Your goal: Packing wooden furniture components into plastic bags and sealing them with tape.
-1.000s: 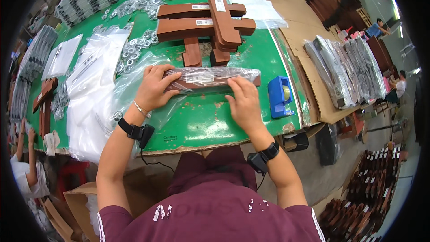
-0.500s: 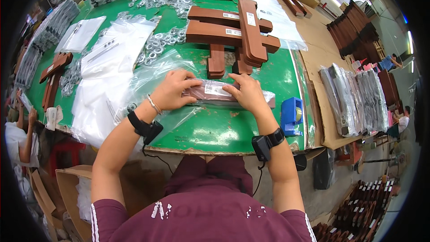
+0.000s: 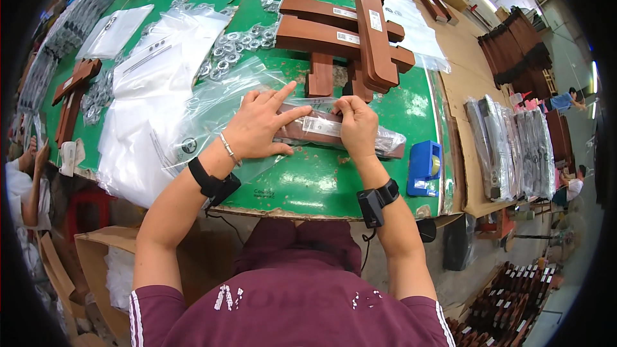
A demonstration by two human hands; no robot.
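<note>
A reddish-brown wooden piece with a white label lies inside a clear plastic bag on the green table. My left hand lies over the bag and the left end of the piece, its fingers spread. Near the middle of the piece, my right hand is closed, thumb and forefinger pinching the plastic at its far edge. Loose film bunches around the piece's right end. Just beyond my hands, several bare wooden pieces are stacked crosswise, some with white labels.
A blue tape dispenser stands at the right edge of the table. Flat plastic bags and metal rings in small clear packets spread over the left side. Wrapped pieces lean together on cardboard at the right.
My right hand has gone from holding the bagged piece with spread fingers to a pinch on the plastic. My left fingers have stretched out over the bag. The piece's right end has swung slightly nearer.
</note>
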